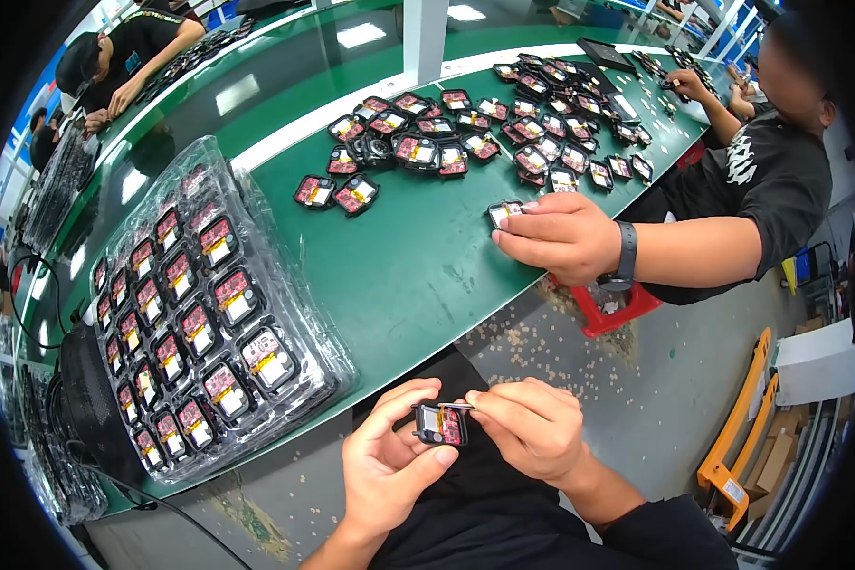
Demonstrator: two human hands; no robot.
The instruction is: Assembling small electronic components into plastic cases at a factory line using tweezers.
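Note:
My left hand [389, 456] holds an open smartwatch case [444, 427] between thumb and fingers, above my lap. Its black frame surrounds a red circuit board and a silvery-white part with yellow strips. My right hand [532, 427] pinches a thin metal tool [458, 406], whose tip lies at the top edge of the case. Most of the tool is hidden by my fingers, so its exact kind is unclear. To my left, clear plastic trays [304, 370] are stacked on the green bench [389, 285], the top one filled with rows of similar cases.
Loose watch cases [416, 149] lie heaped toward the far side. From the right, a co-worker's hand [565, 237] reaches over the bench edge with another case [503, 213]. A red bin [617, 312] stands below, small pale bits litter the floor, and a black cable [171, 508] hangs left.

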